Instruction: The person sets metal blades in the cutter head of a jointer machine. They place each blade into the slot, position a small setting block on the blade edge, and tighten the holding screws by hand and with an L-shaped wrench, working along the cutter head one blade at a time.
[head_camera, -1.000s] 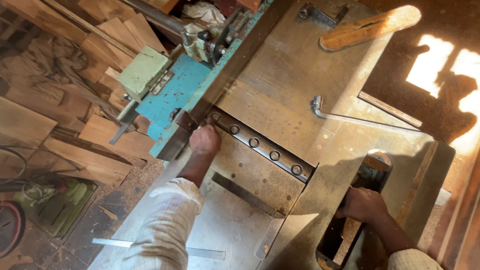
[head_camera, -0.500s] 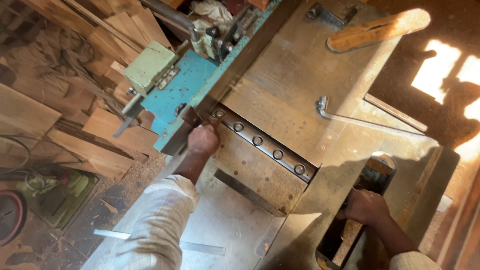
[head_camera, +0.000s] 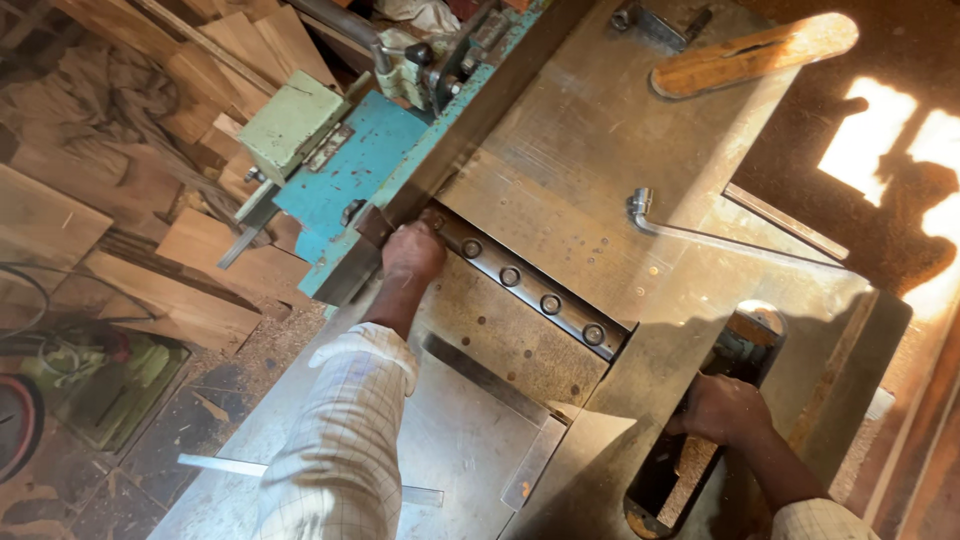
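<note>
Left hand (head_camera: 412, 252) fisted, pressing the end of the dark bolted steel cutter bar (head_camera: 530, 288) beside the teal metal fence (head_camera: 350, 190). Right hand (head_camera: 722, 408) curled around something in the tabletop's (head_camera: 560, 150) dark slot (head_camera: 690, 450); can't tell what.

A person's left hand (head_camera: 412, 250) is resting at the left end of the bolted cutter bar (head_camera: 530, 290) crossing the machine table (head_camera: 570, 170), just beside the fence (head_camera: 470, 120). The right hand (head_camera: 722, 408) is sitting near right, in a slot (head_camera: 690, 450). Wooden planks (head_camera: 200, 270) are lying left, on the floor.
</note>
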